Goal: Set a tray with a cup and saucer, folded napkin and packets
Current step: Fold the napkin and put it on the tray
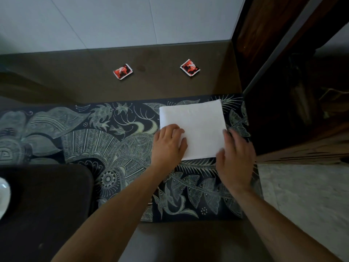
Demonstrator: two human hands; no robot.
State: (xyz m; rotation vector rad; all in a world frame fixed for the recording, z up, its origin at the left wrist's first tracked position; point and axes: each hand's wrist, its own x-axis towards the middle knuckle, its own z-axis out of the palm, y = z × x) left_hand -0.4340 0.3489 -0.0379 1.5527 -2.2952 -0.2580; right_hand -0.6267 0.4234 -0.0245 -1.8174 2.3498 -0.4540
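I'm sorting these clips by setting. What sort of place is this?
Probably a home, at a dim counter in a corner: a batik-style patterned cloth covers it, a plain white wall stands behind, and dark wooden furniture is alongside.

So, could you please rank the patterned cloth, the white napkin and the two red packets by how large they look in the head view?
1. patterned cloth
2. white napkin
3. left red packet and right red packet: they look alike, so I won't rank them.
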